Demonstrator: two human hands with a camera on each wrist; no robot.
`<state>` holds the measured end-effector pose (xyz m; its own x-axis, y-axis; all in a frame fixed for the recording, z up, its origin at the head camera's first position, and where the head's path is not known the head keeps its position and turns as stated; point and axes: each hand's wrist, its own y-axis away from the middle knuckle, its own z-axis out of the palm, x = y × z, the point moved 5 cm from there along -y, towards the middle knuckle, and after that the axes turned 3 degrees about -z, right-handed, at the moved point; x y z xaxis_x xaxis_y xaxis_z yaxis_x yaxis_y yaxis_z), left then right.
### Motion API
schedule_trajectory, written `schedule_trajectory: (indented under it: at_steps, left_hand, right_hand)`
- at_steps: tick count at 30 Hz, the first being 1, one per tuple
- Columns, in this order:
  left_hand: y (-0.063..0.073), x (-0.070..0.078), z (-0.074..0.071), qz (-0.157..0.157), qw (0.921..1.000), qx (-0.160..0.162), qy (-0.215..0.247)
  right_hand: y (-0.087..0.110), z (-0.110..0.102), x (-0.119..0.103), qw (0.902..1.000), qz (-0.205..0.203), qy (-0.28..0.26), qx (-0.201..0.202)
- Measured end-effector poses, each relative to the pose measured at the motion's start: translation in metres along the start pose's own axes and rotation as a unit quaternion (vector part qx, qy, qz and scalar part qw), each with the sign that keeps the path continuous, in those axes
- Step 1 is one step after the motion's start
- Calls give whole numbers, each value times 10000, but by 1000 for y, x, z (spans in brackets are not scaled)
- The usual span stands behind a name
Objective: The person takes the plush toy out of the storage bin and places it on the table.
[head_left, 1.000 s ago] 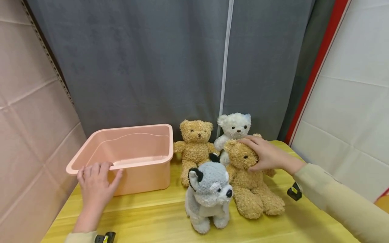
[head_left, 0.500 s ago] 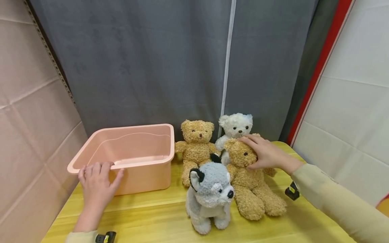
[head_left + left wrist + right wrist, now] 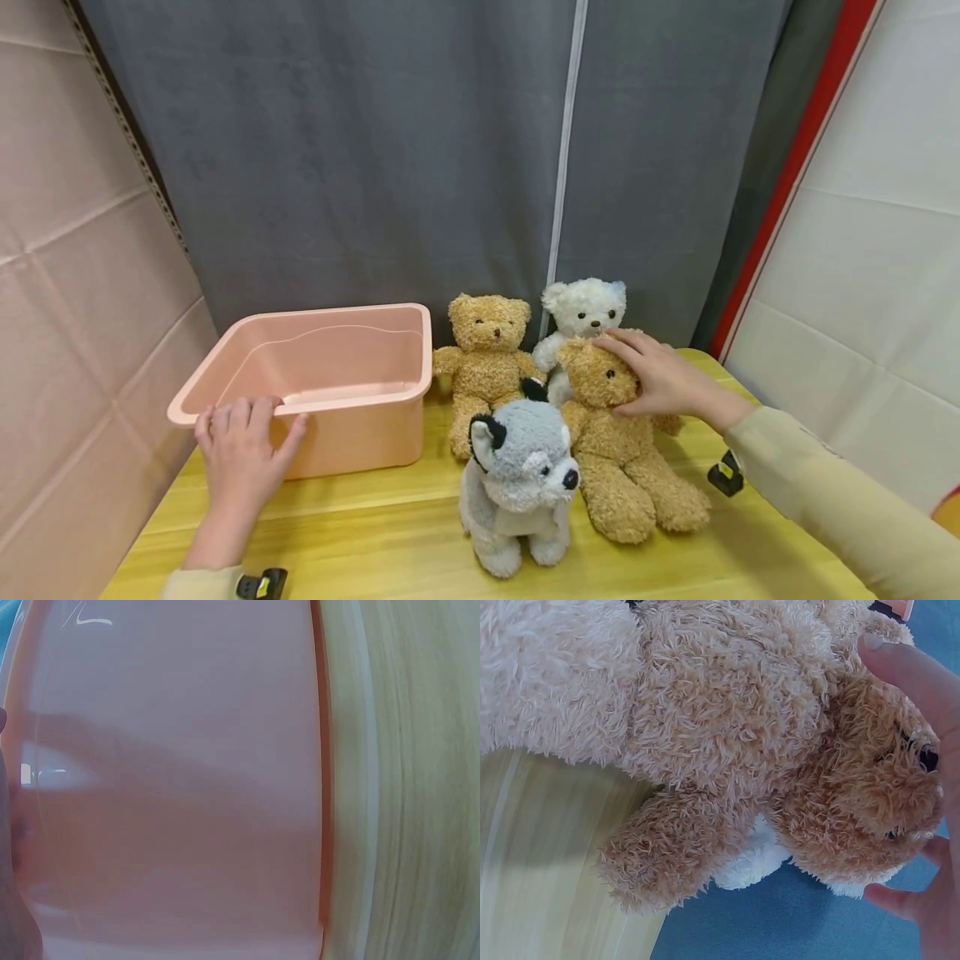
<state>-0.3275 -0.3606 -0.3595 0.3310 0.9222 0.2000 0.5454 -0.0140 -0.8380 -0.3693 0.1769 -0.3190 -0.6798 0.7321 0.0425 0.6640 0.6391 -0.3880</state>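
Note:
At the left of the head view, my left hand holds the near rim of a pink plastic bin, fingers over the edge and thumb on the outer wall. The left wrist view is filled by the bin's smooth side. On the right, my right hand grips the head of a seated brown teddy bear, thumb and fingers spread round its face and crown. Seen from the right wrist, the bear's fuzzy body lies across the view and the thumb presses beside its head.
A grey-and-white plush husky stands in front of the bears. Behind sit another brown teddy bear and a white teddy bear. A grey curtain hangs at the back of the yellow wooden table.
The whole scene shifts slightly rightward in the head view. Both hands keep their places on the bin and the bear; the right fingers now cover the bear's far ear.

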Motion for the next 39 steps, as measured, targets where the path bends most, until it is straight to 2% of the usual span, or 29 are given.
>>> schedule_trajectory:
  at_steps: [16,25,29,33,37,39]
  left_hand:
    - [-2,0,0,24,10000,82,28]
    - [-2,0,1,46,10000,70,19]
    - [-2,-1,-1,61,9999,107,14]
    - [-2,0,-1,69,9999,119,-1]
    - [-2,1,-2,58,9999,83,27]
    - [-2,2,-2,50,10000,53,35]
  right_hand:
    - [4,-5,2,9999,-82,-53,70]
    - [9,-4,5,9998,127,-100,-90]
    - [9,-6,7,9996,201,-212,21]
    - [12,-7,23,9944,716,-759,185]
    - [24,-3,50,9732,1669,-1573,170]
    - [32,1,59,9615,2005,-1880,58]
